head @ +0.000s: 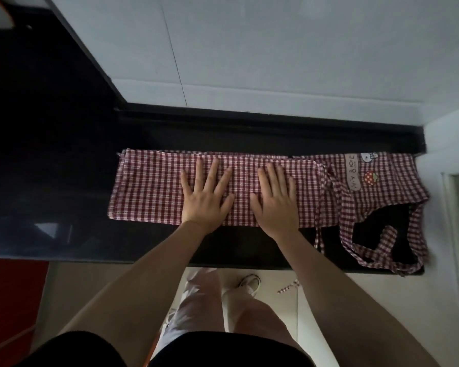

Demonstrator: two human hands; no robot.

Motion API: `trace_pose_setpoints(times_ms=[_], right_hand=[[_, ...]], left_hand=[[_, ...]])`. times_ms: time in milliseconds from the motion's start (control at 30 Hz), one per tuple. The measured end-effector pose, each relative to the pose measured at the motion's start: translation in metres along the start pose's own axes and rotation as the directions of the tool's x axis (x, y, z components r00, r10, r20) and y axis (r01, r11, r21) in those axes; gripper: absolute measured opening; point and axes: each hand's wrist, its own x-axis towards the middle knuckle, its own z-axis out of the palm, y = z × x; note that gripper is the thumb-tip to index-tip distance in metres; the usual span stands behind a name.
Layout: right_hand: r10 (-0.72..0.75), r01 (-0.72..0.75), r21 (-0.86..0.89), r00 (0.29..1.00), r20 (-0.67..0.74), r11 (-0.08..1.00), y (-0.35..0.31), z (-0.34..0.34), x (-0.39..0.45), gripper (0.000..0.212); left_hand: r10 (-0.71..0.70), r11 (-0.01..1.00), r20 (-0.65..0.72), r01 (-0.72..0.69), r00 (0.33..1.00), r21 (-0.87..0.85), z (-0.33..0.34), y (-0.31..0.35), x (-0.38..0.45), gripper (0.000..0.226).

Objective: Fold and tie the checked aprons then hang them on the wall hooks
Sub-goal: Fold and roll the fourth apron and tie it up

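A red-and-white checked apron lies folded into a long flat band across the black counter. My left hand and my right hand press flat on its middle, side by side, fingers straight and spread. The apron's bib end, with a strawberry patch and a lettered label, lies at the right. Its neck loop curls near the counter's front edge. One tie strap hangs toward that edge. No wall hooks are in view.
A white tiled wall rises behind the counter. A white door frame stands at the right. A strap end dangles over the pale floor, near my shoe. A red cabinet front is at lower left.
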Motion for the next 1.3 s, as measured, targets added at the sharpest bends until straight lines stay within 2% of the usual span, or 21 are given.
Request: trace_pose_setpoints(times_ms=[133,233,367,433,500,600,700,867,1033,1200,1233,1300], right_hand=[[-0.04,0.04,-0.02,0.999,-0.011,0.999,0.023,-0.003,-0.024,0.06],[0.081,-0.081,-0.009,0.997,0.006,0.997,0.045,-0.007,-0.033,0.064],[0.256,-0.264,0.055,0.96,0.11,0.963,0.052,-0.012,-0.037,0.069],[0.309,-0.312,0.039,0.948,0.072,0.949,0.035,-0.019,-0.034,0.067],[0.209,-0.209,0.012,0.978,-0.012,0.978,0.01,-0.025,-0.029,0.063],[-0.015,0.015,0.044,1.0,0.007,0.999,-0.034,-0.018,-0.02,0.059],[0.019,-0.023,0.049,0.997,0.076,0.999,-0.065,-0.007,-0.016,0.058],[0.084,-0.08,-0.047,0.993,0.086,0.996,-0.076,-0.003,-0.02,0.058],[0.151,-0.144,-0.071,0.983,0.105,0.987,-0.104,0.0,-0.015,0.058],[0.152,-0.147,-0.037,0.974,0.167,0.988,-0.145,-0.005,-0.006,0.06],[0.142,-0.14,-0.024,0.974,0.179,0.99,-0.153,-0.008,-0.004,0.061],[0.085,-0.086,0.002,0.983,0.161,0.996,-0.163,-0.015,0.0,0.063]], left_hand=[[-0.089,0.995,0.003,0.089,0.996,-0.041,0.003,0.015,-0.025,0.063],[-0.17,0.984,0.018,0.17,0.985,-0.045,0.001,0.02,-0.031,0.064],[-0.176,0.982,0.061,0.179,0.983,-0.06,-0.004,0.018,-0.035,0.072],[-0.171,0.979,0.023,0.172,0.985,-0.105,-0.011,0.004,-0.038,0.068],[-0.196,0.966,-0.048,0.184,0.979,-0.182,-0.019,-0.017,-0.04,0.059],[-0.182,0.975,-0.069,0.172,0.981,-0.137,-0.022,-0.051,-0.041,0.056],[-0.153,0.986,0.003,0.153,0.988,-0.068,-0.017,-0.08,-0.04,0.06],[-0.184,0.983,-0.034,0.183,0.982,-0.028,-0.017,-0.112,-0.045,0.068],[-0.142,0.99,-0.037,0.141,0.989,-0.031,-0.027,-0.135,-0.034,0.062],[-0.293,0.955,-0.054,0.29,0.955,-0.059,-0.046,-0.133,-0.023,0.06],[-0.262,0.964,-0.076,0.257,0.962,-0.063,-0.049,-0.122,-0.023,0.06],[-0.071,0.992,-0.091,0.061,0.993,-0.106,-0.056,-0.091,-0.028,0.06]])
